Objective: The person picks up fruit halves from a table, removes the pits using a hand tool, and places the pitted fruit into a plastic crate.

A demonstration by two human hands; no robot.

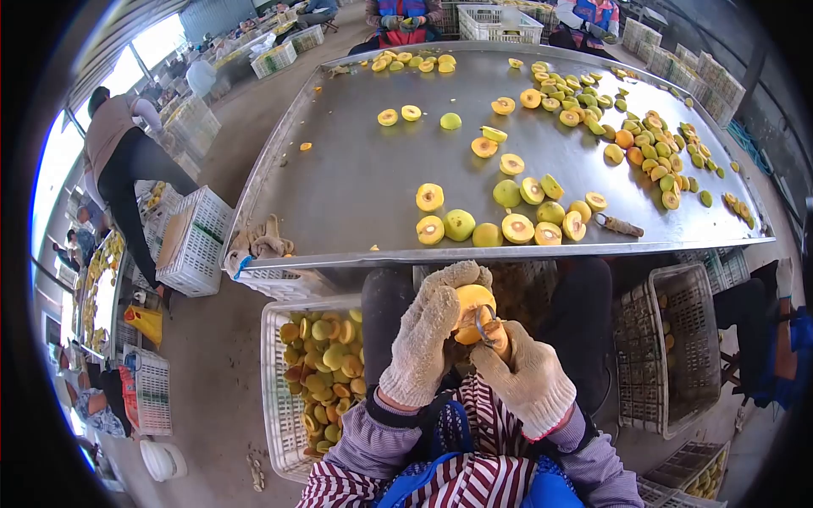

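Observation:
Over my lap, my left hand (pixel 421 343), in a soiled knitted glove, is closed around a yellow peach half (pixel 476 299). My right hand (pixel 529 379), gloved too, grips a pitting knife with a curved metal blade (pixel 483 323). The blade meets the cut side of the fruit; its handle is largely hidden by my fingers. Just beyond my hands, cut peach halves (pixel 517 228) lie along the near edge of the metal table (pixel 339 186), some with pits showing. Another short-handled tool (pixel 619 225) rests beside them.
A white crate (pixel 273 398) of peach halves stands left of my legs, and a grey crate (pixel 627 364) with a few pieces stands right. More halves (pixel 652 144) are heaped on the table's right. Gloves (pixel 264 239) lie at its left corner. Co-workers (pixel 408 17) sit across.

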